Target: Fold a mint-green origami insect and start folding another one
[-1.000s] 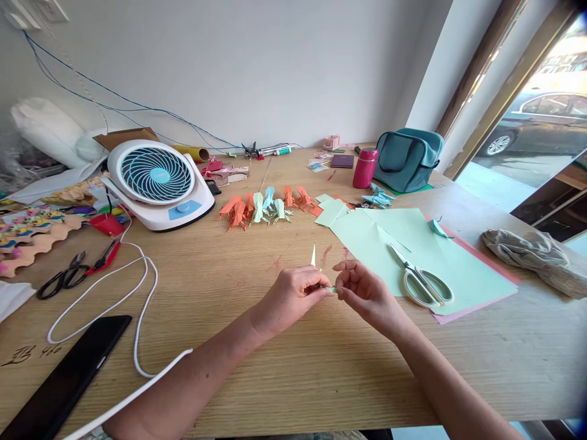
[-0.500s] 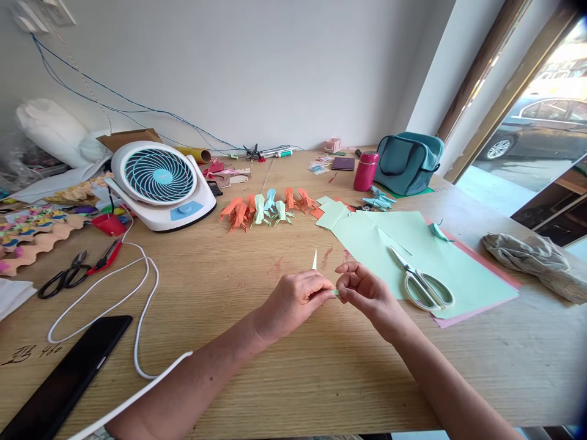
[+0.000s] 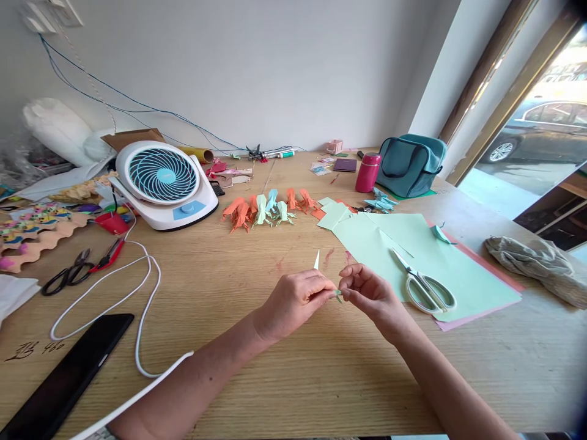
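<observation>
Pinching together over the middle of the surface (image 3: 293, 379), left hand (image 3: 296, 300) and right hand (image 3: 369, 294) both clamp a tiny green folded paper piece (image 3: 338, 296), one pale tip poking up behind the left knuckles. Finished folded paper figures (image 3: 268, 209) already line up toward the far edge; green paper sheets (image 3: 413, 250) and white scissors (image 3: 424, 284) wait at the right, so more looks left. Fingers hide the fold itself, too small to read.
</observation>
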The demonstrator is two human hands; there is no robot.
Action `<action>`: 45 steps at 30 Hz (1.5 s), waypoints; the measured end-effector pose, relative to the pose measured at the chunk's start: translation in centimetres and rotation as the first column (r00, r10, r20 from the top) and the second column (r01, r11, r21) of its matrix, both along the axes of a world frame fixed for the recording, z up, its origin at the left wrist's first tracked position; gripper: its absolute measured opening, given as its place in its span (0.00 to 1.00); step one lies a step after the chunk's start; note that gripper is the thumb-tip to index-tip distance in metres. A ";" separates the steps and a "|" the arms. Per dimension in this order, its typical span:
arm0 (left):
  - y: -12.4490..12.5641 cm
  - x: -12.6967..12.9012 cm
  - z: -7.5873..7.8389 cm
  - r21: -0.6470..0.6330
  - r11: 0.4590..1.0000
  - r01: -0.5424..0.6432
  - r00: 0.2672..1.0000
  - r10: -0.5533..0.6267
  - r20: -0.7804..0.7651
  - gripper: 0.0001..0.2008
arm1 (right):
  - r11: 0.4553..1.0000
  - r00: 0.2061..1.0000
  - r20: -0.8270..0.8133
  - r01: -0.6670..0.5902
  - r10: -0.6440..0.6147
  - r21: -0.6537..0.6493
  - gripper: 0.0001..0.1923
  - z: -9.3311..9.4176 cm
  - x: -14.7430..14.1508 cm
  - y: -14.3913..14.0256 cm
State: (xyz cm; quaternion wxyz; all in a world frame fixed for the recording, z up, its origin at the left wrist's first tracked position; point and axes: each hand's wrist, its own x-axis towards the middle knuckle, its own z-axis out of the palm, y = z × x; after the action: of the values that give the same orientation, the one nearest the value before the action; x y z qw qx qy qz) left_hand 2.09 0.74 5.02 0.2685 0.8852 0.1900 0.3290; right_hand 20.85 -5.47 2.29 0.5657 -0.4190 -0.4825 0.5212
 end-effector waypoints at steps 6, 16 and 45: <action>-0.1 -0.1 -0.1 0.062 0.998 -0.024 0.999 0.027 -0.033 0.07 | 1.000 1.000 0.005 0.003 -0.003 -0.008 0.17 -0.1 0.0 0.1; -0.1 -0.2 -0.1 0.137 0.990 -0.024 0.999 0.030 -0.045 0.06 | 0.998 0.997 -0.068 -0.037 0.034 -0.044 0.17 -0.4 -0.1 0.1; -0.2 0.2 0.8 -0.402 0.913 -0.066 0.996 0.086 0.033 0.07 | 0.768 0.737 0.496 0.049 -0.460 0.639 0.11 0.2 -0.6 -0.8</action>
State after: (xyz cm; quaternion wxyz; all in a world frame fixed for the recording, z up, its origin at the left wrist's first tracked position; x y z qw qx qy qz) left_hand 2.26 0.56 5.84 0.4358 0.7949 0.2806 0.3155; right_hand 20.28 -6.25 2.46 0.5415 -0.4370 -0.7127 0.0881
